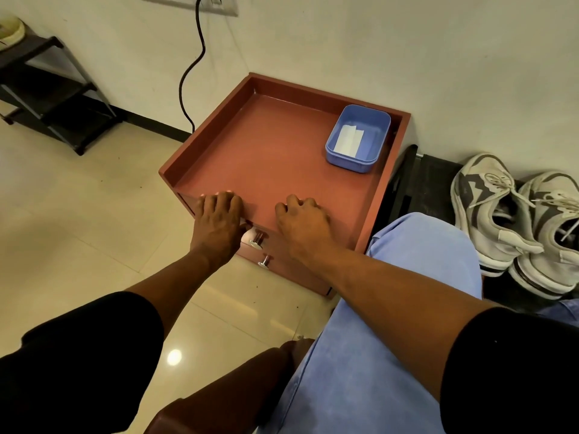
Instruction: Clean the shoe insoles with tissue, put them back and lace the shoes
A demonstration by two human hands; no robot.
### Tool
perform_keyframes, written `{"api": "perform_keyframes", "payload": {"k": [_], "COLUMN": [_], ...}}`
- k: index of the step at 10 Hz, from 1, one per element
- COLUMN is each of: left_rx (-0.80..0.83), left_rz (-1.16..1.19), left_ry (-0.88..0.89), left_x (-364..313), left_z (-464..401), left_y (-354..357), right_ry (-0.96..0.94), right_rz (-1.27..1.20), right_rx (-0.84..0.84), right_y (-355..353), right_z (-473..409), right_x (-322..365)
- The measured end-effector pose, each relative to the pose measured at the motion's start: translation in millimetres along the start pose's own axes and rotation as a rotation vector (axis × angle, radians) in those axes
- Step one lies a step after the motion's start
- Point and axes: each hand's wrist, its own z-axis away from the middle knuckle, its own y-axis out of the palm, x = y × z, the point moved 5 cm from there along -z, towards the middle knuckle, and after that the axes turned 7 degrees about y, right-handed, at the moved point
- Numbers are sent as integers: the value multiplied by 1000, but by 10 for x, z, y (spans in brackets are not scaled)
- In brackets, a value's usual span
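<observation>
red-brown cabinet under both hands, shoes off to the right

red-brown, the small cabinet fills the centre of the frame, its rimmed top set against the white wall, two metal drawer knobs on its near face. cream floor tiles cover the left half. a dark shoe rack stands at upper left. the pair of white-and-grey shoes, laces loose, sits at the right edge on a dark surface, well apart from both hands. a blue plastic tub rests at the cabinet top's upper right corner, folded tissue inside it. the left hand lies on the cabinet's near edge, fingers straight and flat. the right hand rests beside it, fingers loosely curled, holding nothing.
</observation>
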Motion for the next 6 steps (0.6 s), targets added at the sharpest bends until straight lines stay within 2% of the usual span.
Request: {"api": "perform_keyframes", "payload": {"k": [3,4,5,6], "left_rx": [6,134,333,487], "left_rz": [-15,-22,-63,-242], "left_ry": [-17,-31,6,54], "left_x": [-25,-46,-85,-145], "left_z": [-13,-56,-163,-353], "left_y": [1,-94,-291,-542], "right_ry": [-45,-94,-67,-31], "right_rz": [27,67,-3,-123], "right_rx": [2,38,117,91], "right_y": [-28,-6,-18,-103], "right_z": [1,4,52,56], "right_x": [-15,-37,-131,-207]}}
